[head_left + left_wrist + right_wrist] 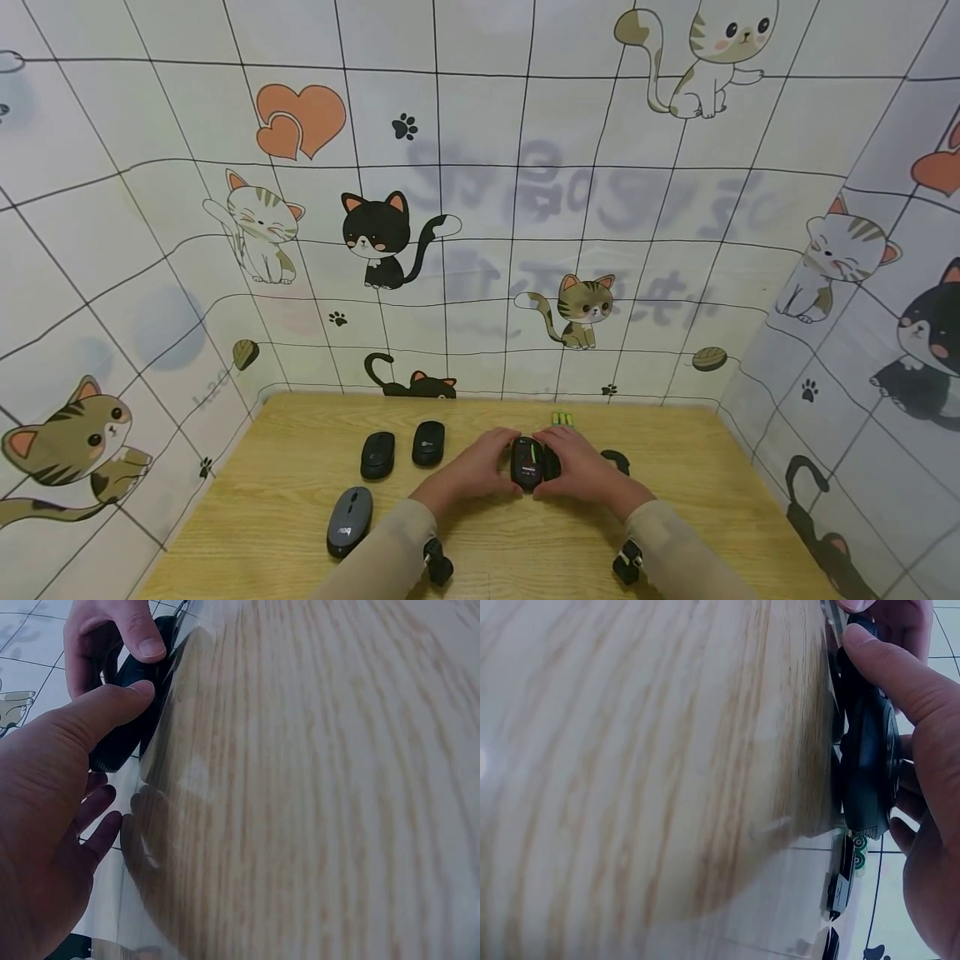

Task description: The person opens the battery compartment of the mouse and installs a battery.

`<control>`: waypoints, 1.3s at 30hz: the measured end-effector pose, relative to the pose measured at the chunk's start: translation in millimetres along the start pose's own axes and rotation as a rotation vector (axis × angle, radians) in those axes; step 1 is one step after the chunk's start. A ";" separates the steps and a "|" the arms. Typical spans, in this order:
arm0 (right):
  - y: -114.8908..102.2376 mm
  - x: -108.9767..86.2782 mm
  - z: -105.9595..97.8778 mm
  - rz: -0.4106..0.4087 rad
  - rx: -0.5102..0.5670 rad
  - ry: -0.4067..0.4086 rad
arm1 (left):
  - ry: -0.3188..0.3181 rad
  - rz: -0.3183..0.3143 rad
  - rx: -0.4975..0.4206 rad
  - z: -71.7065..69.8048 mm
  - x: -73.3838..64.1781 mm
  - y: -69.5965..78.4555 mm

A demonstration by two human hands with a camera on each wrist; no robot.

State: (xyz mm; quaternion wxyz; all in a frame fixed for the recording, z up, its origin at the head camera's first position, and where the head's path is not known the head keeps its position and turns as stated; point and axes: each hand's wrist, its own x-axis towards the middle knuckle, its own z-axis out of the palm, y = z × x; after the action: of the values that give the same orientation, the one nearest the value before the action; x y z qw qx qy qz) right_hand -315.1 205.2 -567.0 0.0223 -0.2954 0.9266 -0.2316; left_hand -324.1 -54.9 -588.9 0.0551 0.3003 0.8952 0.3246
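Both hands meet over a black computer mouse [527, 467] at the middle of the table. It lies with its underside up, and a narrow green-yellow strip shows on it. My left hand [480, 469] grips its left side, thumb at the near end and fingers at the far end. My right hand [581, 471] pinches it from the right. Beside that mouse, partly hidden under the right hand, is a second dark rounded object [552, 464]. In the left wrist view both thumbs press the black mouse [120, 746]. A black rounded body [866, 761] lies beneath my right palm in the right wrist view.
Two black mice [378, 456] [428, 443] and a grey mouse [349, 521] lie on the left of the wooden table [247, 500]. Several green-yellow batteries [562, 419] lie behind the right hand. A dark curved object [617, 460] shows past the right wrist. A cat-print cloth [480, 208] surrounds the table.
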 end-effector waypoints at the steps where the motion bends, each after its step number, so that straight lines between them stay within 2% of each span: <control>1: -0.1 -0.2 -0.2 0.001 0.007 0.002 | 0.000 0.001 0.003 0.0 -0.2 -0.5; 11: -7.1 -0.7 0.7 -0.017 0.045 0.068 | 0.027 0.010 0.045 -5.8 -13.5 -3.4; 16: -18.9 4.6 -0.4 -0.006 0.074 0.097 | 0.071 -0.026 0.015 -23.1 -29.1 4.2; 20: -30.3 13.5 1.3 -0.016 0.102 0.101 | 0.099 -0.065 0.005 -38.5 -41.3 3.9; 26: -48.1 25.7 8.6 -0.064 0.110 0.086 | 0.137 -0.031 0.056 -57.3 -52.5 -16.6; 30: -59.6 32.0 12.8 -0.103 0.129 0.066 | 0.147 -0.006 0.044 -66.1 -60.2 -35.0; 35: -67.0 46.9 23.4 -0.111 0.062 0.060 | 0.153 -0.059 0.004 -76.6 -70.7 -49.1; 39: -72.9 61.0 33.9 -0.098 0.085 0.070 | 0.174 -0.101 0.036 -83.9 -76.4 -60.9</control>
State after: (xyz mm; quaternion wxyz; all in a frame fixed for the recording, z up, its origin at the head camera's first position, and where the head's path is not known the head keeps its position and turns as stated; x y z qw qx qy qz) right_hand -320.2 104.8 -559.2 -0.0090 -0.3310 0.9006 -0.2816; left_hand -317.1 -181.7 -567.9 -0.0120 0.2262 0.9164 0.3300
